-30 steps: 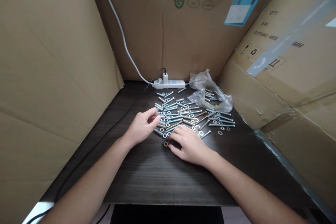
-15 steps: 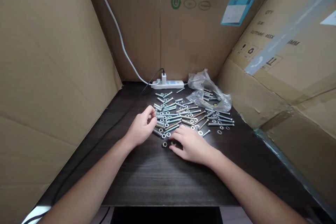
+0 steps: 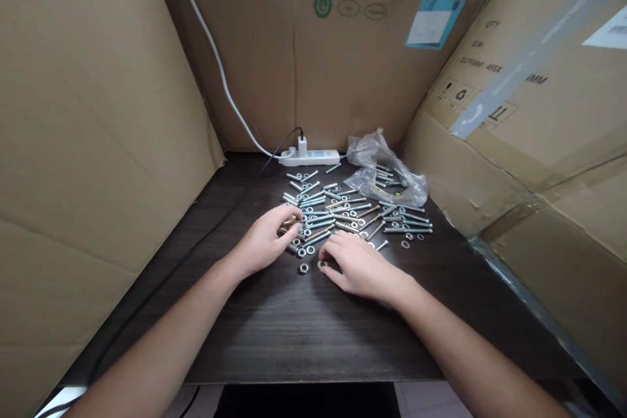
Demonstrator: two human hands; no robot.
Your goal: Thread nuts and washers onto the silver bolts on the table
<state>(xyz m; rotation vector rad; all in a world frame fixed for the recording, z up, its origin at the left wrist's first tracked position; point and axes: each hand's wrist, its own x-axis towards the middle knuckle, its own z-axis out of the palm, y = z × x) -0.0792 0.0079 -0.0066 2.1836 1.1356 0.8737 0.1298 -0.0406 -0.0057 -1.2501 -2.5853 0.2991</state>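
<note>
A heap of silver and brass bolts, nuts and washers [image 3: 343, 212] lies on a dark wooden table [image 3: 294, 326]. My left hand [image 3: 264, 241] rests at the heap's left edge, thumb and fingers pinched on a brass-coloured bolt [image 3: 292, 222]. My right hand [image 3: 360, 266] lies palm down at the heap's near edge, its curled fingertips touching a small nut [image 3: 322, 264]. Another loose nut [image 3: 304, 268] sits just left of it, between my hands.
A crumpled clear plastic bag [image 3: 385, 173] with more bolts lies at the back right. A white power strip [image 3: 308, 157] with a white cable stands against the back wall. Cardboard boxes [image 3: 98, 111] wall in the table on the left, back and right.
My left hand's fingers have closed on a bolt at the heap's edge. My right hand has shifted slightly, fingertips staying by the small nut. The camera has drifted a little.
</note>
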